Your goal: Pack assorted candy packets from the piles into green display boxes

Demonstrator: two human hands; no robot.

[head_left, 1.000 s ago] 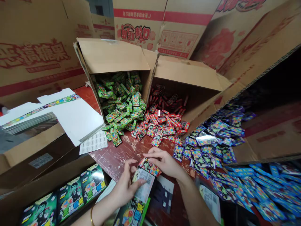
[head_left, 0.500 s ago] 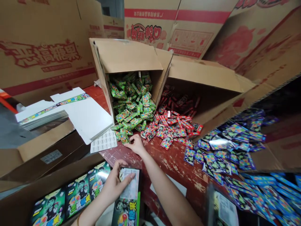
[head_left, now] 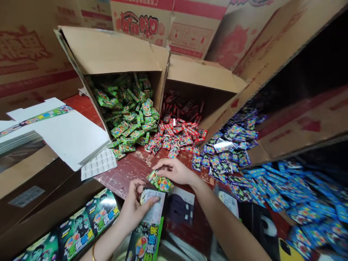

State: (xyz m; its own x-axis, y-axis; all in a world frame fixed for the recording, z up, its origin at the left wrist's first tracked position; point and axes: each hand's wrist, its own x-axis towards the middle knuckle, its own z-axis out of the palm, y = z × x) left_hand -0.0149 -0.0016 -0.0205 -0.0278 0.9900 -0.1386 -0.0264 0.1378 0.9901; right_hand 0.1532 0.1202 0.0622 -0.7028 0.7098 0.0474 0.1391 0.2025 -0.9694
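Observation:
My left hand grips a black and green printed display box, its thumb over a pale label near the top. Just above that box, my right hand pinches green candy packets. Green packets spill from an open carton at the left. Red packets lie at the mouth of the middle carton, and purple packets lie before the right one.
Blue packets spread at the right. Flat white printed boards and a sticker sheet lie at left. A brown carton at lower left holds printed boxes. Large cartons stand behind.
My right hand has moved from the green pile back toward the display box, with green packets in its fingers. The view has turned right; my left hand still grips the box.

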